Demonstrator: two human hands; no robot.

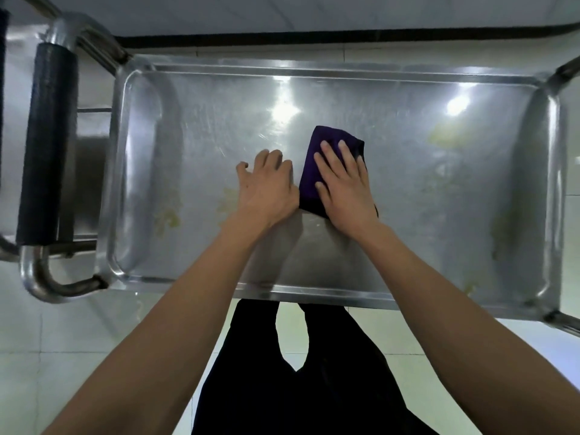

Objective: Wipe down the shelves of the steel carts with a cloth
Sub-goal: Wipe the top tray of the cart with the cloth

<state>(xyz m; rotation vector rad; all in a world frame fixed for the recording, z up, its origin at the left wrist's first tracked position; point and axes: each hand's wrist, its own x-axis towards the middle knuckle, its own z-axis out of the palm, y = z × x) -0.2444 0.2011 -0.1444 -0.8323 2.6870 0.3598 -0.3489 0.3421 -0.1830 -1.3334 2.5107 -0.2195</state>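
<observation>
The right hand [345, 186] lies flat, fingers spread, pressing the purple cloth [314, 171] onto the shiny cart shelf [408, 183]; the left hand [266, 186] rests beside it, fingers curled, holding nothing

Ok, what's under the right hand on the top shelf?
A folded purple cloth lies flat under the right hand, on the steel shelf. Whether stains sit beneath the cloth cannot be seen.
</observation>
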